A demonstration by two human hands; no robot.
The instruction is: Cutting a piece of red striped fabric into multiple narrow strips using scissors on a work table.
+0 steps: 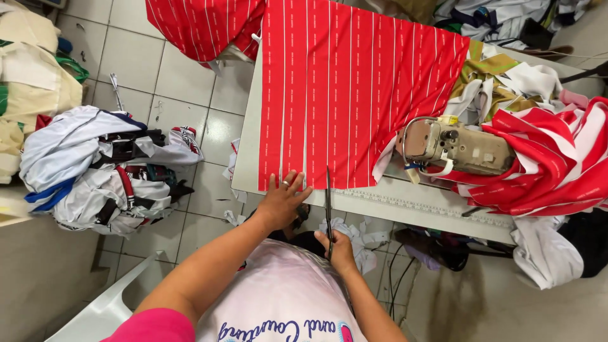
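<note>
Red striped cloth (354,88) is spread on counter (247,152), near edge w/ sewing machine (459,147) beside. Cloth is pinned flat by left hand (282,201), fingers spread open. Scissors (329,206) are gripped by right hand (342,251), fingers closed round handles, blades at cloth hem.

Person seen from above. Left hand (280,201): a plain metal ring on one finger; arm bare from the wrist up to a short, bright pink sleeve (157,325) at the shoulder. Right hand (341,251): no ring visible; forearm bare. Beside the sleeve, between the two arms, a pale pink garment front (278,291) covers the torso, bearing dark blue cursive lettering below a small round pink emblem.
</note>
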